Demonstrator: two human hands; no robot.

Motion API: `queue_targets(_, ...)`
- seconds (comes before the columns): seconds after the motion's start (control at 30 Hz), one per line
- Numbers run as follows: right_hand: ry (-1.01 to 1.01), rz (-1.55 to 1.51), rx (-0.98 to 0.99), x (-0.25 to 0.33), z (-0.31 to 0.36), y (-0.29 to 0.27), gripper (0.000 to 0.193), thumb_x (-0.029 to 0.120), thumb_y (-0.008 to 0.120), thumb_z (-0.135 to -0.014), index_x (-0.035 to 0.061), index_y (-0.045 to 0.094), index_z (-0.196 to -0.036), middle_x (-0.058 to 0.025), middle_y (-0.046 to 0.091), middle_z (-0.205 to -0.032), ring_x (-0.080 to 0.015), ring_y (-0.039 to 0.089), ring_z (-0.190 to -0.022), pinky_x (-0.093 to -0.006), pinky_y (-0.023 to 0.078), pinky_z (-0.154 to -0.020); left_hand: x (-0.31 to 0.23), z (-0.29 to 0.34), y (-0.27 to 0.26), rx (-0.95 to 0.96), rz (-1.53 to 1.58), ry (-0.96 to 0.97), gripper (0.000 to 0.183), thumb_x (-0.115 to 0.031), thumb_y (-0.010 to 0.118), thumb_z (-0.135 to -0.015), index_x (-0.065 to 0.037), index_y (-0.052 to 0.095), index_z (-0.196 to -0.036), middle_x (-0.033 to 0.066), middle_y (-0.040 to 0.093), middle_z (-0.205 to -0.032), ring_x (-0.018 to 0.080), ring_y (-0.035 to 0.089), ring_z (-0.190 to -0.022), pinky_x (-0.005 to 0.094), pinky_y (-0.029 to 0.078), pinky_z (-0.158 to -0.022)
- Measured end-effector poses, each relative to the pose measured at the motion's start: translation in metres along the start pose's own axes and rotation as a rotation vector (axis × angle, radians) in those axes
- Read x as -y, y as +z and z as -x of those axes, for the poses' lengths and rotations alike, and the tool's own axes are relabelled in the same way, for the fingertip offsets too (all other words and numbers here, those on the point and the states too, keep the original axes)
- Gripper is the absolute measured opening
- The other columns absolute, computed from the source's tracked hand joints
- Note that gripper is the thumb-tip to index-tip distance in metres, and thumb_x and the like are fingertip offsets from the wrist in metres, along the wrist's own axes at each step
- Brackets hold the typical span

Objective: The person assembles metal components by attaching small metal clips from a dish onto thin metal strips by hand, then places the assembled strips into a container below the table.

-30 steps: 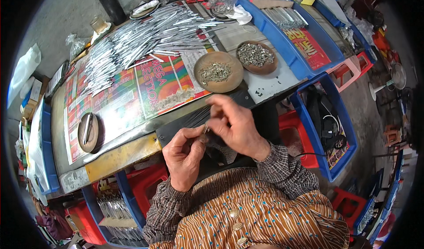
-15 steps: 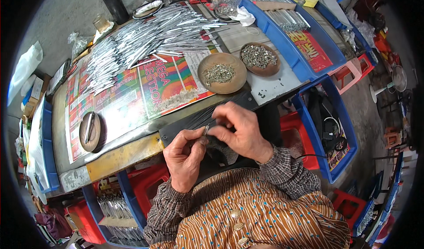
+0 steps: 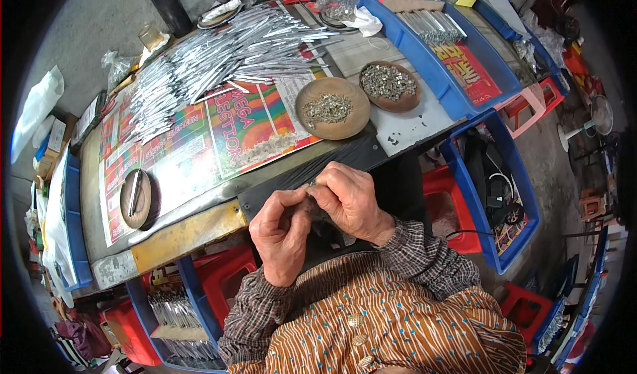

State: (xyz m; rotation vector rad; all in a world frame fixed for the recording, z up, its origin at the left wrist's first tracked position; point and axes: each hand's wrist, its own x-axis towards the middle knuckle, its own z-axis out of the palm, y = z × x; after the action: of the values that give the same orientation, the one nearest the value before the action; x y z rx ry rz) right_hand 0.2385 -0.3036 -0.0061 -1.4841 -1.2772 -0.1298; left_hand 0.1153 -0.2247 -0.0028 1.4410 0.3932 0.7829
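My left hand [image 3: 282, 231] and my right hand [image 3: 352, 203] meet fingertip to fingertip just off the table's front edge, both closed in a pinch. Between them is a small silvery metal piece [image 3: 311, 184], mostly covered by the fingers. Close beyond the hands, a round wooden dish [image 3: 345, 128] holds thin, pale gold metal bits. Beside it a second, darker dish [image 3: 403, 106] is filled with small grey metal pieces. Many slim silver rods [image 3: 225, 52] lie heaped at the back of the table.
A small wooden dish [image 3: 143, 216] with a silver rod stands at the front left. Blue trays [image 3: 415, 59] with more rods fill the table's right side. Below are a blue crate [image 3: 494, 244] with a cable and a red stool [image 3: 458, 205]. A black flask [image 3: 169, 9] stands at the back.
My right hand has come down and left, its fingers closing at the left fingertips. The metal piece that showed between the left fingers is now largely covered.
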Motion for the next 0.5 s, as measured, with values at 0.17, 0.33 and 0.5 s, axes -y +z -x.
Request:
queue_targets(0.17,0.050,0.026,-0.042,-0.008,-0.008,-0.019,0.018,0.012,0.070,-0.082,0.0018,0.056,-0.077,-0.0095,0.054,-0.069,-0.0271,0.055,-0.060,-0.0356,0.044,-0.053,-0.015,-0.007,-0.016,0.071,-0.616,0.284,0.014,0.010,0.059,-0.083,0.002,0.062,-0.094,0.0063,0.060,-0.082,0.0108,0.054,-0.064,0.0222,0.043,-0.054)
queue_targets(0.33,0.168,-0.072,-0.060,-0.020,-0.006,-0.030,0.018,0.012,0.069,-0.084,-0.0001,0.056,-0.079,-0.0087,0.053,-0.068,-0.0224,0.052,-0.057,-0.0320,0.042,-0.052,-0.029,-0.013,-0.043,0.131,-0.942,0.403,0.024,0.012,0.061,-0.074,-0.001,0.064,-0.094,0.0127,0.058,-0.082,0.0268,0.058,-0.069,0.0331,0.046,-0.062)
queue_targets(0.5,0.131,-0.076,-0.047,-0.024,-0.008,-0.029,0.019,0.011,0.067,-0.085,-0.0005,0.056,-0.076,-0.0068,0.056,-0.067,-0.0180,0.053,-0.057,-0.0284,0.042,-0.052,-0.026,-0.014,-0.052,0.246,-1.157,0.453,0.038,0.011,0.061,-0.063,-0.003,0.063,-0.098,0.0123,0.057,-0.085,0.0308,0.056,-0.077,0.0385,0.047,-0.067)
